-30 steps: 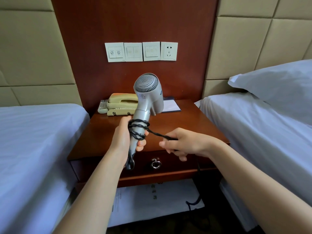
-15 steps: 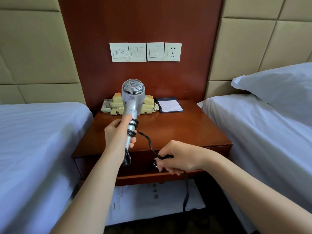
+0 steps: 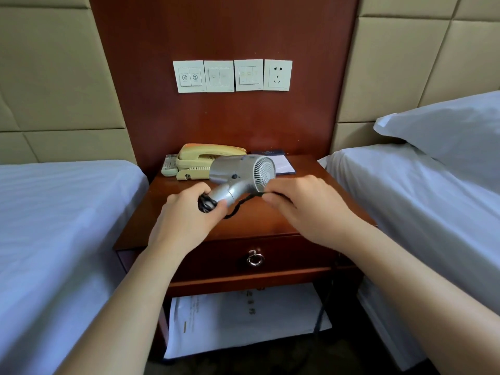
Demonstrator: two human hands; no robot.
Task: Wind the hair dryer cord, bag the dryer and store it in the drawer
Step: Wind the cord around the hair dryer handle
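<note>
In the middle of the frame, just above the wooden nightstand (image 3: 270,220), the silver hair dryer (image 3: 240,174) is held tilted, its handle pointing to the lower left and its rear grille facing right. The left hand (image 3: 186,215) grips the end of the handle, fingers curled round it and over black windings of the cord (image 3: 238,208). From there the cord sags in a loop to the right hand (image 3: 305,209), which pinches it just right of the dryer. Below the hands, the drawer (image 3: 292,255) is closed, its ring pull (image 3: 255,259) hanging down. Behind the dryer sit a cream telephone (image 3: 200,158) and a notepad (image 3: 285,165).
</note>
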